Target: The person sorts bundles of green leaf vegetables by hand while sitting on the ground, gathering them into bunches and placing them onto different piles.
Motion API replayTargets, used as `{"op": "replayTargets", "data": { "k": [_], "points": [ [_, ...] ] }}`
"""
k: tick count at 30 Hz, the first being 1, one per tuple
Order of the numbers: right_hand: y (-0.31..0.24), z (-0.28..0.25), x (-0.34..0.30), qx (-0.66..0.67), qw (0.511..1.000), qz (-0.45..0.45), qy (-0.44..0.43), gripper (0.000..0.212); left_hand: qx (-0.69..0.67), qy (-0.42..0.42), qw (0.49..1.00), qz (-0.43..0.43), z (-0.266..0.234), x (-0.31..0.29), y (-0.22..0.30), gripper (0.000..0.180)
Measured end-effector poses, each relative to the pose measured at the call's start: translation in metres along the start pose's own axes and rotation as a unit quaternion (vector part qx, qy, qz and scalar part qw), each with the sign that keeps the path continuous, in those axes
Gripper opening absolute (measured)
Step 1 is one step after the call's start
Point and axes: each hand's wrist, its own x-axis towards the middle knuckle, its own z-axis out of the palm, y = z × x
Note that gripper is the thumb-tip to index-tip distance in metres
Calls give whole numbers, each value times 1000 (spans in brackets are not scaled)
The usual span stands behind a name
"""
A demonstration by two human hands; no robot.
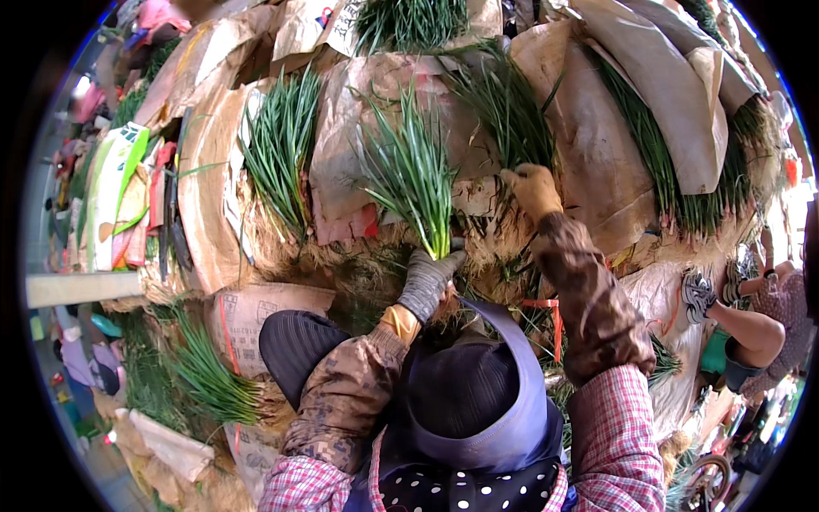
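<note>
A bunch of green onions [418, 175] stands upright in my left hand [429, 282], its long green leaves fanning out above. The grey-wrapped fingers are closed around its pale lower stalks. Ahead and to the right, my right hand [536, 189], in a tan glove, rests against the lower end of a loose pile of green onions [503, 102]. Its fingers look curled, but what lies between them is hidden. Camouflage oversleeves [589, 294] cover both forearms. Below the hands, tangled straw-coloured roots [495, 224] stick out along the front of the piles.
Brown paper sheets [601, 136] lie over and between several onion piles. One pile [281, 149] stands to the left, another [213, 375] at the lower left. Orange strapping [557, 328] hangs near my right arm. Another person's bare leg [751, 337] is at the far right.
</note>
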Motion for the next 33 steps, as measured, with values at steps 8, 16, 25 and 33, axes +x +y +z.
{"op": "replayTargets", "data": {
  "k": [8, 16, 25, 33],
  "points": [
    [15, 30, -104, 260, 956, 39, -128, 24, 55, 0, 995, -85, 24, -13, 3, 25],
    [65, 45, -127, 12, 998, -67, -17, 21, 21, -14, 1000, 15, 23, -22, -5, 25],
    [69, -8, -29, -283, 953, -32, 108, 44, -156, -59, 986, -22, 11, -3, -6, 28],
    [52, -32, 38, -223, 965, -54, 128, 31, -66, -49, 995, -64, 19, 0, 2, 25]
  ]
}}
